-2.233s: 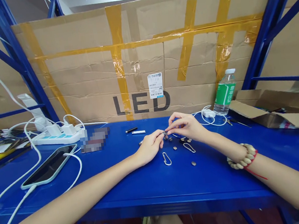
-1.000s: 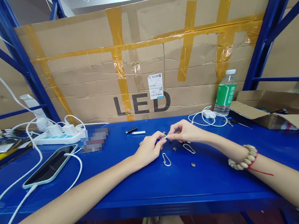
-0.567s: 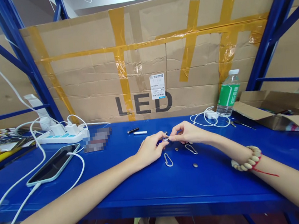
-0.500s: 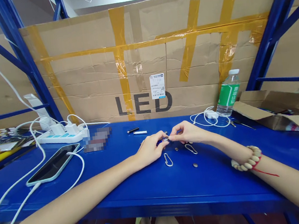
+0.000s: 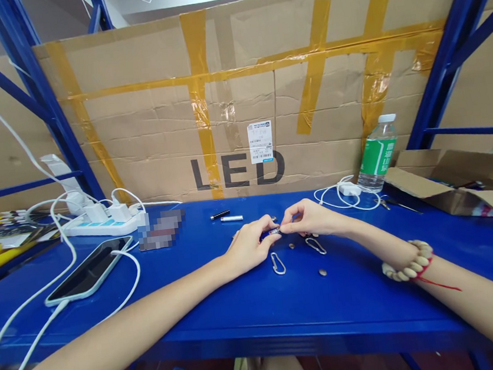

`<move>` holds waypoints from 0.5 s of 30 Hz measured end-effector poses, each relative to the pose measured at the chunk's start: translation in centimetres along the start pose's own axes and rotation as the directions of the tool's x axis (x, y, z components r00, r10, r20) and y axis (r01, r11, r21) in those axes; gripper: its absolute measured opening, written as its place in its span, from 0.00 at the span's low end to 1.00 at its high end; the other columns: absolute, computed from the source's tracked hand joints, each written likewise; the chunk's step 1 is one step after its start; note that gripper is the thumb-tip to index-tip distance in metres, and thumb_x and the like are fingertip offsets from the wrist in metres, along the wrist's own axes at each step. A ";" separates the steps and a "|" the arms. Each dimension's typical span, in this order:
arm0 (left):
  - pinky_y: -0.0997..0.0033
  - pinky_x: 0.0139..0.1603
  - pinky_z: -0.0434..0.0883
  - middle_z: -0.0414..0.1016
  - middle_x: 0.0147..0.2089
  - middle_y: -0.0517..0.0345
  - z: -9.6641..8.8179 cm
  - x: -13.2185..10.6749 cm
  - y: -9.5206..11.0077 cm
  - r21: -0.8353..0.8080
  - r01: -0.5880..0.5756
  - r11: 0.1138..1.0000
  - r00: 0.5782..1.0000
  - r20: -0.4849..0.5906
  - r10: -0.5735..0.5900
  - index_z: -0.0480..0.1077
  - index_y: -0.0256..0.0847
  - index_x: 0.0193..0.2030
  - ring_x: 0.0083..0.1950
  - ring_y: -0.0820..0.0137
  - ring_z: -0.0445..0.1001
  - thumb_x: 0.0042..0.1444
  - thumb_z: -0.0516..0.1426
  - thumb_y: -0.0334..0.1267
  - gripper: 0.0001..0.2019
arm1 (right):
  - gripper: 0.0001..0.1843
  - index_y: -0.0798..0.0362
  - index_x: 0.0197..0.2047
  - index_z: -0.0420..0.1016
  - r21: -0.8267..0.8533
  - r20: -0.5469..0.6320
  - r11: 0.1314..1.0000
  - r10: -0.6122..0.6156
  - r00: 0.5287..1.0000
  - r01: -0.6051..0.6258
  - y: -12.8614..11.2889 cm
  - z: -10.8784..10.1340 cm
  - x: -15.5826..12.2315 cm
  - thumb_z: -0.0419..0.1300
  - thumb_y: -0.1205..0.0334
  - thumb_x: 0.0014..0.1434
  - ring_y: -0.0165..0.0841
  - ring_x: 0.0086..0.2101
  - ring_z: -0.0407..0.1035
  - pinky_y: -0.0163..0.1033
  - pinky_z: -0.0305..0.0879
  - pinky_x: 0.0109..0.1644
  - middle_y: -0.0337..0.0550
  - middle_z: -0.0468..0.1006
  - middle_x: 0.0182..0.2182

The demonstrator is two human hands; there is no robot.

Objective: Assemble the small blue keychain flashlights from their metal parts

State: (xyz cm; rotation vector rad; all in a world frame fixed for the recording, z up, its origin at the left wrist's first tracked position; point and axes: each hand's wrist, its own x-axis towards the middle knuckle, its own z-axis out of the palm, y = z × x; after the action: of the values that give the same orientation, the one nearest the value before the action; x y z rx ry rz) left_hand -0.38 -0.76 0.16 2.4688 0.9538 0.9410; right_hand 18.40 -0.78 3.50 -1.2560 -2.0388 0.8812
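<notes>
My left hand and my right hand meet over the blue shelf, both pinching the same small silver-and-blue cylinder. The left fingers grip its left end, the right fingertips its right end. Just below lie two silver carabiner clips and a few small round button cells. A beaded bracelet is on my right wrist.
A black pen-like stick and a white one lie behind the hands. A phone on a white cable and a power strip are at left. A water bottle, white charger cable and open carton stand at right.
My right hand has lowered from above the loose parts and now pinches the small cylinder end to end with my left hand. The view shifted slightly.
</notes>
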 end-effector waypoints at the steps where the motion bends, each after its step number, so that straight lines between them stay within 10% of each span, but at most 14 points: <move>1: 0.75 0.34 0.64 0.73 0.34 0.62 0.0 0.0 0.0 0.000 0.000 1.000 1.000 -0.003 0.000 0.62 0.41 0.32 0.37 0.70 0.71 0.56 0.52 0.38 0.04 | 0.16 0.58 0.24 0.72 0.001 0.002 1.000 -0.004 1.000 0.004 0.0 0.0 0.0 0.65 0.52 0.42 0.21 0.16 0.57 0.28 0.50 0.17 0.34 0.66 0.15; 15: 0.74 0.36 0.66 0.75 0.34 0.60 0.0 -0.2 0.0 -0.100 -0.077 0.992 0.996 0.037 0.081 0.63 0.40 0.35 0.38 0.69 0.73 0.58 0.51 0.37 0.04 | 0.16 0.57 0.21 0.73 -0.229 -0.015 0.966 -0.125 0.992 0.118 0.9 -0.3 0.2 0.62 0.52 0.45 0.24 0.17 0.59 0.30 0.52 0.21 0.37 0.67 0.14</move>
State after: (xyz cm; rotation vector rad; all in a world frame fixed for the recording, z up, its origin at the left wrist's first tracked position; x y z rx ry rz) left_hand -0.54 -0.91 0.06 2.4485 0.7831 0.9349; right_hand 19.04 -0.22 2.98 -1.2379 -2.2164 0.5814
